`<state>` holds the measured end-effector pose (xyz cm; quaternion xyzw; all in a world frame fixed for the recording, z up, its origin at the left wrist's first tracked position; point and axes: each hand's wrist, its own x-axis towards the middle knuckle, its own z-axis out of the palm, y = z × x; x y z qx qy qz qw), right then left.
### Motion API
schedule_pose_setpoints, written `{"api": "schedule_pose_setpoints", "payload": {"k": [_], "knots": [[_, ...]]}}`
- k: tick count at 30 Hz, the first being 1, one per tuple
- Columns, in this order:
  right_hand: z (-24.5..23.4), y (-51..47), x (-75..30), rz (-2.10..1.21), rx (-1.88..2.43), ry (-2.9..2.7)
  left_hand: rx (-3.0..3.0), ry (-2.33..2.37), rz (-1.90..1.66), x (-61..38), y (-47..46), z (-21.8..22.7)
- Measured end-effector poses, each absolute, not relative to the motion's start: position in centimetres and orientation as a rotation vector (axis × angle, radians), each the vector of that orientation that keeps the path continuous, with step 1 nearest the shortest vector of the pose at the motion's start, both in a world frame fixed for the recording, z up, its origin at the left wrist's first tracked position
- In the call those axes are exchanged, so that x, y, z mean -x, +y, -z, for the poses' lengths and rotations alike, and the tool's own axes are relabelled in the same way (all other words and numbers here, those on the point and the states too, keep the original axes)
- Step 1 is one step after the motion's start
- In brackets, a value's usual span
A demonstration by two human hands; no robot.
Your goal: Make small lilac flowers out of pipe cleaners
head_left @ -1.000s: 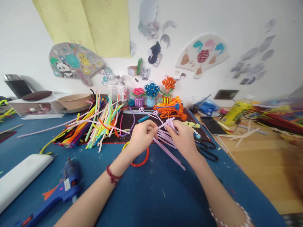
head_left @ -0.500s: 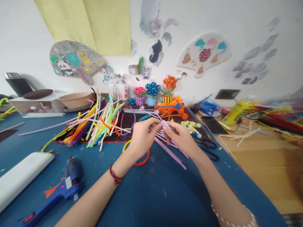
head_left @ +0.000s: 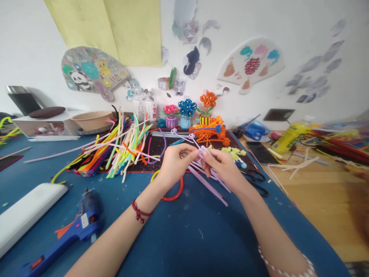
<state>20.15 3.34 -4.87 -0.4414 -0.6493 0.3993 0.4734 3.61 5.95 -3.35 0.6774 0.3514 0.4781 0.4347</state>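
Note:
My left hand (head_left: pixel 178 163) and my right hand (head_left: pixel 223 166) meet above the middle of the desk, fingertips pinched together. Between them is a lilac pipe cleaner (head_left: pixel 203 150), bent into small loops at the fingertips; the fingers partly cover it. Several straight lilac pipe cleaners (head_left: pixel 211 189) lie under and beside my right hand. Just beyond my hands are two more lilac looped heads, one curled piece (head_left: pixel 173 131) and another curled piece (head_left: pixel 191 136). A red and yellow ring (head_left: pixel 176 197) lies partly hidden beneath my left wrist.
Left of my hands lies a bundle of coloured pipe cleaners (head_left: pixel 115 154). A blue glue gun (head_left: pixel 82 227) rests nearer me, beside a white box-like object (head_left: pixel 31 215). Behind stand potted pipe-cleaner flowers (head_left: pixel 187 109) and an orange pile (head_left: pixel 213 134). Black-handled scissors (head_left: pixel 261 188) lie right.
My fingers shift slightly around the lilac pipe cleaner, and its loops show a little more between the fingertips. Both hands stay in nearly the same place. The view has moved very slightly.

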Motion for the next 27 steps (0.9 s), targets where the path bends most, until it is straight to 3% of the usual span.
{"api": "schedule_pose_setpoints", "payload": {"k": [15,27], "knots": [[5.28,3.41,-20.05,-0.860,1.105,-1.582,-1.290,0.822,-1.061,-3.79,5.28,2.74],[4.95,3.40,-20.02,-0.900,1.142,-1.577,-1.499,0.862,-0.948,-3.12,5.84,2.56]]}}
